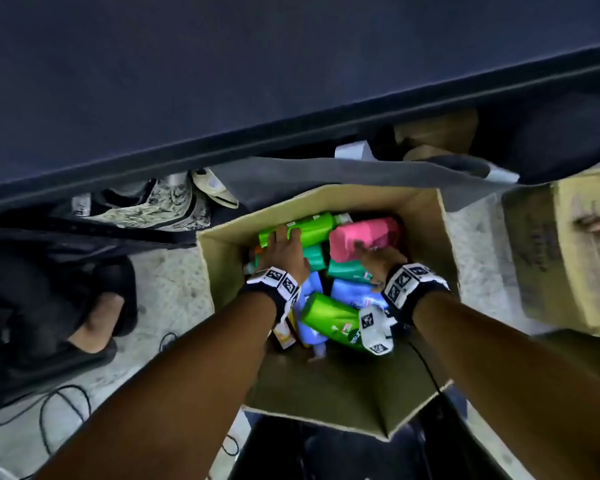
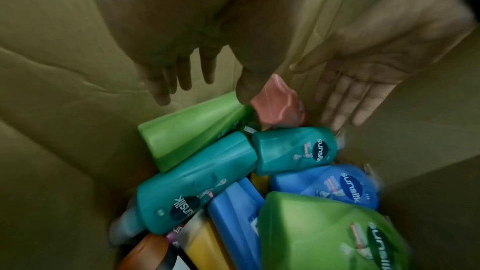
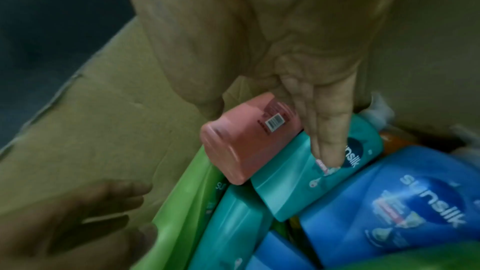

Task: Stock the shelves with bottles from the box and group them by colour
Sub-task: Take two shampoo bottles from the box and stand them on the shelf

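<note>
Your bottles lie jumbled on their sides in the open cardboard box (image 1: 426,216) on the floor in front of you. Counting what shows: two light green bottles, one at the far side (image 1: 305,227) and one nearest you (image 1: 329,318); two teal bottles, a long one (image 2: 197,182) and a short one (image 2: 293,149), lying end to end; two blue bottles (image 2: 327,186) side by side below them; and one pink bottle (image 1: 364,237) at the far right of the heap. A yellow bottle (image 2: 205,249) and an orange one (image 2: 148,254) peek out from under the others; how many more lie beneath, you cannot tell.

Your left hand (image 1: 284,251) reaches into the box with straight, spread fingers over the far green bottle; the left wrist view shows them hanging loose and holding nothing. Your right hand (image 1: 374,259) is also flat, its fingers together, lying along the side of the pink bottle with the tips over the short teal bottle (image 3: 311,169); nothing is gripped.

Outside the box, a second closed carton (image 1: 565,254) stands to your right with another person's fingers on its edge. A sandalled foot (image 1: 97,320) stands on the floor to your left, and the dark shelf edge (image 1: 291,133) runs across above the box.
</note>
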